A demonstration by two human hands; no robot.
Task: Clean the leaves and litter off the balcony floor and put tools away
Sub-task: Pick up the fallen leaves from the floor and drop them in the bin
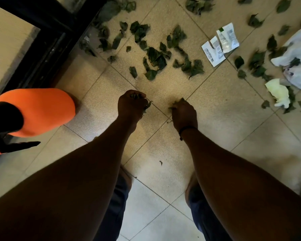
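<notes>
Both forearms reach down to the tiled floor (215, 108). Left hand (131, 104) is fisted around crumpled leaves; right hand (184, 115) pinches more. Beyond the fingers, scattered leaves (155, 56), torn wrappers (219, 43), white bags (297, 58).

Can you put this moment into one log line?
left hand: grips leaves | right hand: grips leaves | floor: leaves, torn packets remain

1. Speckled beige square floor tiles (215, 108) with thin dark grout lines run diagonally.
2. A black metal door frame (47, 37) stands upper left.
3. Light is dim and warm, brightest mid-floor.
</notes>
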